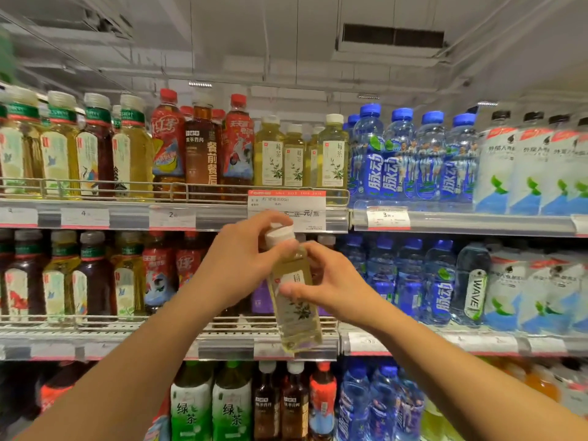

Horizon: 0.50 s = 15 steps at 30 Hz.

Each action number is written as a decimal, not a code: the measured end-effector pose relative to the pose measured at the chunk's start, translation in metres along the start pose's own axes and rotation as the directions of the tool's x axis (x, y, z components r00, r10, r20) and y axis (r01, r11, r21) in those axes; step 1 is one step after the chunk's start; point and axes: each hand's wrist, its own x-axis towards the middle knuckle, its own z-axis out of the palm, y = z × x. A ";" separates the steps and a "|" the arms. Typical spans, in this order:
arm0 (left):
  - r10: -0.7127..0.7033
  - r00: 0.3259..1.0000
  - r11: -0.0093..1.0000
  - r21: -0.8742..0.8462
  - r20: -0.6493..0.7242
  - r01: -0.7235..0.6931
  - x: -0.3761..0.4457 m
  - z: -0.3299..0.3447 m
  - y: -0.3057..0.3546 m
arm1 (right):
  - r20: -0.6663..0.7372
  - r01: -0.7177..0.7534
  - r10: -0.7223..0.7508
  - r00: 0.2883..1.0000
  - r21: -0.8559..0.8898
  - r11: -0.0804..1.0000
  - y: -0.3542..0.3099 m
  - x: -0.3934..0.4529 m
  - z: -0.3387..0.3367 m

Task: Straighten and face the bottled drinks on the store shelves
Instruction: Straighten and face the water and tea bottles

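The one head camera is looking forward and slightly upward from close in front of the drink shelves [445,222], taking in three shelf levels and the ceiling [286,33], with both forearms reaching in from below.

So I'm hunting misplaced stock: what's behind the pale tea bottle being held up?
Behind the pale tea bottle, held by both hands, purple-labelled bottles show on the middle shelf. The bottle and hands cover the rest.
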 end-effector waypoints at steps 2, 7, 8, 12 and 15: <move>0.013 0.999 0.996 -0.083 -0.032 -0.016 0.014 -0.006 0.006 | -0.035 0.017 -0.018 0.999 -0.003 1.000 -0.007 0.007 -0.013; 0.091 0.988 0.991 0.111 -0.127 -0.077 0.053 -0.019 -0.002 | -0.119 0.043 -0.046 0.992 -0.028 0.999 -0.043 0.036 -0.053; 0.104 0.990 0.972 0.220 -0.098 -0.081 0.060 -0.018 -0.008 | -0.151 0.055 -0.062 0.987 -0.052 0.997 -0.051 0.044 -0.061; 0.092 0.995 0.886 0.453 0.043 -0.102 0.080 -0.008 -0.028 | -0.246 0.120 -0.158 0.956 -0.162 0.979 -0.081 0.080 -0.083; 0.066 0.995 0.853 0.513 0.080 -0.098 0.086 -0.005 -0.036 | -0.297 0.149 -0.209 0.932 -0.213 0.966 -0.097 0.111 -0.095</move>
